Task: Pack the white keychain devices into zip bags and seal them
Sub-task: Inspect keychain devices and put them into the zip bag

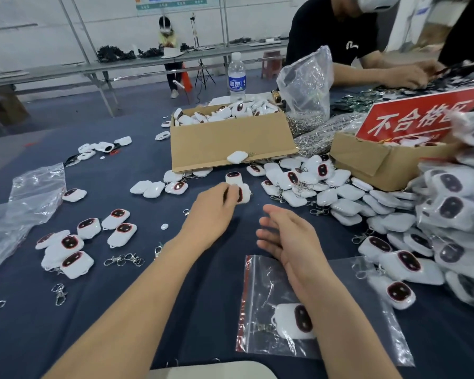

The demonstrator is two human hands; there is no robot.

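**White keychain device [242, 193] gripped, zip bag waiting**

The left hand [211, 212] reaches mid-table with its fingertips curled round one device, pinching it just above the cloth; motion blur hides the exact finger placement. The right hand [288, 239] hovers with fingers loosely spread and holds nothing, its wrist over a zip bag [361, 324] that lies flat near the table edge and holds a bagged device [296, 321] (whether the red strip is sealed cannot be told).

A second device [233, 177] touches the gripped one, so a trailing clasp could likely snag and drag it along.

Loose devices, metal clasps [123, 259] and clear plastic litter the dark blue table cover [216, 296]. Beyond stand a full cardboard box [225, 143], a water bottle [237, 77] and a red sign [422, 113], and other workers sit at long benches.
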